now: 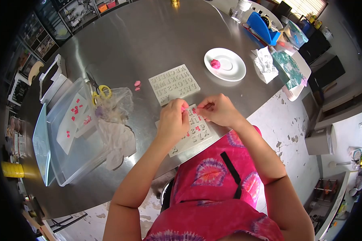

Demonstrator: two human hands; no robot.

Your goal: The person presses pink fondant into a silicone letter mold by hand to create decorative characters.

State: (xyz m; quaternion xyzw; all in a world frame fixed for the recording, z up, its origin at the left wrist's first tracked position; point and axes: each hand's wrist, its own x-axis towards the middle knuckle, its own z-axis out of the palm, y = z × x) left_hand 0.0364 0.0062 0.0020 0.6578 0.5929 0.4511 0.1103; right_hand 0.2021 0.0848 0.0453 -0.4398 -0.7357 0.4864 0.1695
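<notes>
A pale letter mold [196, 135] lies near the table edge, with pink clay pressed into some of its letter hollows. Over its left part, my left hand [173, 120] is closed, pinching a bit of pink clay [184, 108] between thumb and forefinger. My right hand [218, 110] is closed in a pinch at the mold's upper edge, fingertips by the pink-filled letters; what it grips is too small to make out. Just beyond is a second letter mold [175, 83] with unfilled letters. A white plate [234, 73] holds a pink clay lump [215, 64].
Two small pink pieces [137, 85] lie on the steel table [120, 44]. To the left stand a clear plastic tub [64, 174] with a paper of pink letters, yellow-handled scissors [104, 91], and plastic wrap [118, 102]. Crumpled tissue [265, 66] sits at the right edge.
</notes>
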